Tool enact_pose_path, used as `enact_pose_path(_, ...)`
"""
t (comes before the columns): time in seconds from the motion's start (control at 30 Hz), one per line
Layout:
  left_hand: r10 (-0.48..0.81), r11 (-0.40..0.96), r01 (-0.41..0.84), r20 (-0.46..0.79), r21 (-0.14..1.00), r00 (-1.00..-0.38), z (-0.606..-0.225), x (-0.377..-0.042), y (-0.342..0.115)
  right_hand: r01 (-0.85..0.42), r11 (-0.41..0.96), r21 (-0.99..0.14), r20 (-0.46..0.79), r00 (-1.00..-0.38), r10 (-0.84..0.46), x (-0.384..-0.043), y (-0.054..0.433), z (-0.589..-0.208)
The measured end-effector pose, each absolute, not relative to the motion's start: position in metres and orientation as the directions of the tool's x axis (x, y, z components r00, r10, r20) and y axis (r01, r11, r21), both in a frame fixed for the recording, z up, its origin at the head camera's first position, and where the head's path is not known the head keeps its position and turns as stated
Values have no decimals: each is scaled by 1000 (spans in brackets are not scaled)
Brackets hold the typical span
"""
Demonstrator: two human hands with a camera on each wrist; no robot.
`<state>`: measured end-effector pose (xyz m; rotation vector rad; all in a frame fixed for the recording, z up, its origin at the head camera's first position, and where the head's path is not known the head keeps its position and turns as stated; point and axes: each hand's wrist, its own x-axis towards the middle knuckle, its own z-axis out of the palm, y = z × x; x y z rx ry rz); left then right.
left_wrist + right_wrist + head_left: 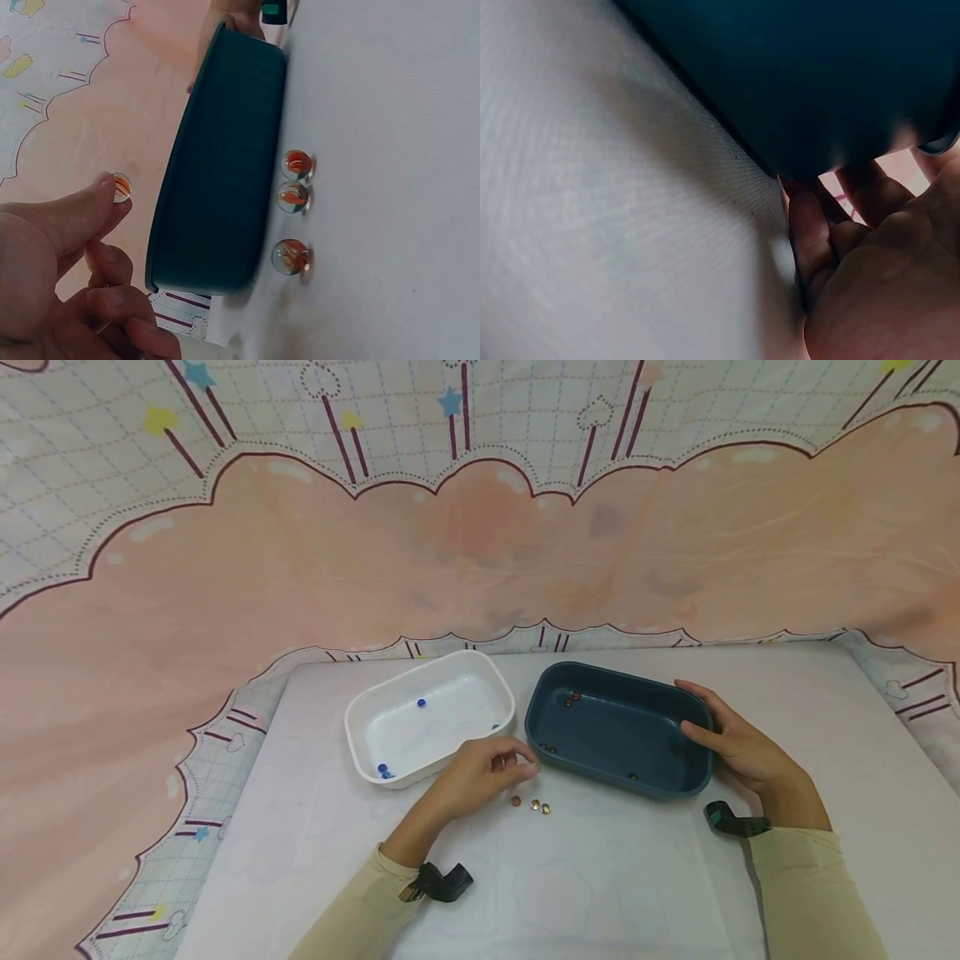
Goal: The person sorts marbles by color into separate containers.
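Observation:
Between thumb and fingertip, my left hand [480, 774] pinches a clear glass marble [122, 187] with orange swirls, near the close left corner of the dark teal tray [611, 727]. My right hand [753, 760] grips that tray's right end, its thumb over the rim and the other fingers along the outer wall. Several small marbles lie scattered inside the teal tray. On the white table, in front of the tray, rest three orange-swirled marbles [291, 197], two of them side by side and one a little apart.
A white tray [453, 714] stands left of the teal one, close to the left forearm, with several blue marbles [422, 703] inside. White cloth [600, 877] covers the table. Behind it hangs a patterned peach curtain [450, 568].

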<state>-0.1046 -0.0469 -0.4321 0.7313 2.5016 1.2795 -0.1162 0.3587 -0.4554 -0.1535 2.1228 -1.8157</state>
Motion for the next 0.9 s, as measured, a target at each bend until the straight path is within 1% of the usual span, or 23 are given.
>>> enact_pose_path(0.4, 545, 459, 333, 35, 824, -838, -419, -109, -38, 133, 187, -973, -186, -935, -302, -116, 359, -456)
enact_pose_path(0.9, 546, 441, 335, 47, 833, -836, -413, -114, -31, 133, 185, -974, -186, -932, -310, -117, 360, -457)
